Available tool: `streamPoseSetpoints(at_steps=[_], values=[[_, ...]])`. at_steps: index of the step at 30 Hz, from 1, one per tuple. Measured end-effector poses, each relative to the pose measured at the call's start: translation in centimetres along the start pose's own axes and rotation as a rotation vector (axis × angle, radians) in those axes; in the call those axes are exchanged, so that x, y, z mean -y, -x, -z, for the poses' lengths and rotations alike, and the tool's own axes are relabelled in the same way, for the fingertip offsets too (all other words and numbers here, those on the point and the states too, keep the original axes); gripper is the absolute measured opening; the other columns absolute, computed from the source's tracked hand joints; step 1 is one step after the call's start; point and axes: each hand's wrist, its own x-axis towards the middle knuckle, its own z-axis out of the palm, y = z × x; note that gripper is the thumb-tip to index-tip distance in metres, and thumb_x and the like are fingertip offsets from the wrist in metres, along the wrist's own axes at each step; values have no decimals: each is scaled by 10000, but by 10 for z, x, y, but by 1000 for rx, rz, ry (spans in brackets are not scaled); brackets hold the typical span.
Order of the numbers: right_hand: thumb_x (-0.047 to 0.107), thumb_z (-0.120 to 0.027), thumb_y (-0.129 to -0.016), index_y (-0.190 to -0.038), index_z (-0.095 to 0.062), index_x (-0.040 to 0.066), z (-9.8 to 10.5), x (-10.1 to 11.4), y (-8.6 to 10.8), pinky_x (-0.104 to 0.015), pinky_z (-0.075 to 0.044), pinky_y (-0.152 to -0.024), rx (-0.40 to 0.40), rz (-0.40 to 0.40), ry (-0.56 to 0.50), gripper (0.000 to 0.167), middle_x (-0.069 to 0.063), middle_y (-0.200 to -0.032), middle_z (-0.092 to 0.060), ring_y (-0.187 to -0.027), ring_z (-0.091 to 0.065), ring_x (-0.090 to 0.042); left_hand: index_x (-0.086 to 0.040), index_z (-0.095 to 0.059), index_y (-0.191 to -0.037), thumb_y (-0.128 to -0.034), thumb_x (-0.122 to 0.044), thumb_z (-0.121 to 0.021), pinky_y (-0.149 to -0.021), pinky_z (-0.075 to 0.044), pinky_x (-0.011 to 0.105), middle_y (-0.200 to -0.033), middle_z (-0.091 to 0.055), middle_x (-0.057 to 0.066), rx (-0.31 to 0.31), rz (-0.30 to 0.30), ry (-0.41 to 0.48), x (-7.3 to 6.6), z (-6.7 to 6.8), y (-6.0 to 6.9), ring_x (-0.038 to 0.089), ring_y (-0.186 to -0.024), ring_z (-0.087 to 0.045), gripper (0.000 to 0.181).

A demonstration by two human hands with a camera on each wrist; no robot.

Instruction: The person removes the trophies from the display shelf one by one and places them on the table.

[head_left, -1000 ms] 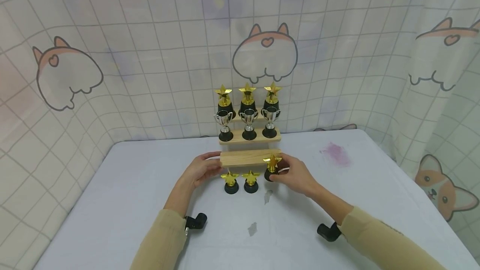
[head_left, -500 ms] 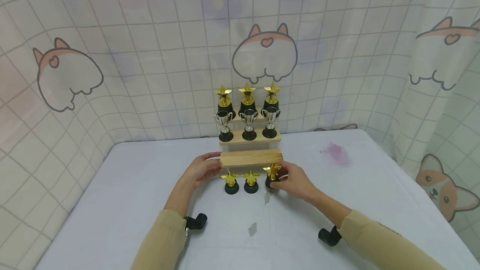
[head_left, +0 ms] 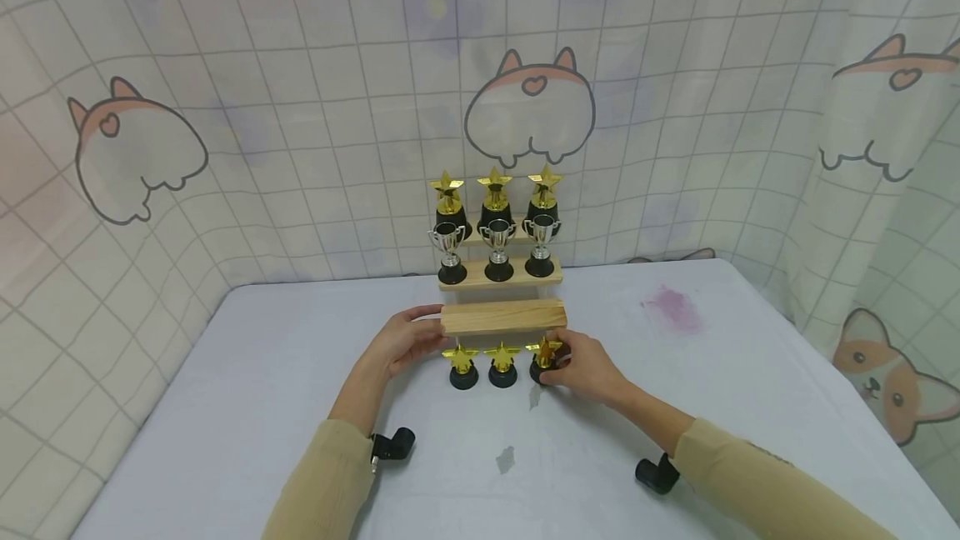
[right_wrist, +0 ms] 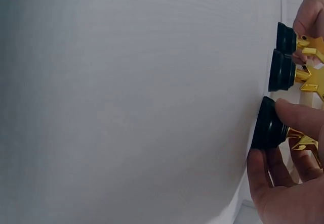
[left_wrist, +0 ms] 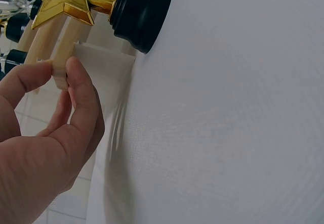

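In the head view my left hand (head_left: pixel 405 342) pinches the left end of the lowest wooden shelf board (head_left: pixel 502 317) between thumb and fingers; the left wrist view shows this grip too. My right hand (head_left: pixel 591 367) grips a small gold star trophy by its black base (right_wrist: pixel 268 125), thumb on one side and fingers on the other. That trophy stands upright at the table surface, just in front of the board's right end. To its left stand two similar star trophies, the middle one (head_left: pixel 502 363) and the left one (head_left: pixel 462 365), in a row.
Behind the board, a wooden shelf (head_left: pixel 498 273) bears three silver cups, the middle one (head_left: pixel 497 244) among them. Higher at the back are three larger gold star trophies, including a central one (head_left: pixel 495 198). A white cloth covers the table (head_left: pixel 300 398), and a patterned curtain (head_left: pixel 337 148) hangs behind.
My right hand has lowered the star trophy from beside the board's right end down to the table, in line with the other two. My left hand has stayed on the board.
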Motion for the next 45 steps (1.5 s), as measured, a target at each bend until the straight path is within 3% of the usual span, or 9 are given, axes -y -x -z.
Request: streamPoseSetpoints(at_steps=[14, 22, 28, 35, 45], values=[[52, -897, -772, -1273, -612, -46, 4, 1, 2, -382, -591, -826, 1, 23, 39, 585, -96, -1080, -685, -945, -662, -236, 8, -481, -1474, -942, 25, -663, -869, -596, 308, -1324, -588, 253, 1, 0, 3, -1, 0, 1, 204, -970, -691, 563], [26, -870, -788, -1161, -644, 23, 21, -6, 7, -416, -575, -867, -1, 41, -13, 436, -76, -1085, -677, -1002, -658, -270, 12, -478, -1477, -948, 22, -656, -887, -593, 324, -1335, -582, 259, -3, -4, -5, 0, 0, 1, 214, -992, -689, 558], [8, -815, -837, -1155, -637, -3, 40, -8, 7, -468, -556, -920, -7, 39, -40, 365, -139, -1144, -666, -1037, -652, -313, 12, -478, -1476, -945, 25, -656, -889, -593, 327, -1335, -582, 258, 0, -6, -11, -1, 1, 1, 215, -992, -689, 560], [28, -776, -892, -1181, -627, -5, 58, -3, 1, -465, -564, -917, -75, 15, -45, 326, -191, -1182, -657, -1059, -649, -317, 11, -473, -1480, -936, 35, -654, -863, -600, 313, -1340, -580, 260, 2, -2, -3, -1, 1, 1, 208, -972, -694, 573], [91, -742, -944, -1233, -600, -5, 68, 16, -17, -439, -569, -904, -170, 17, -144, 336, -204, -1224, -638, -1112, -633, -329, 19, -474, -1478, -936, 41, -652, -858, -602, 316, -1309, -598, 254, 4, -1, 7, 0, 1, 1, 201, -945, -699, 571]])
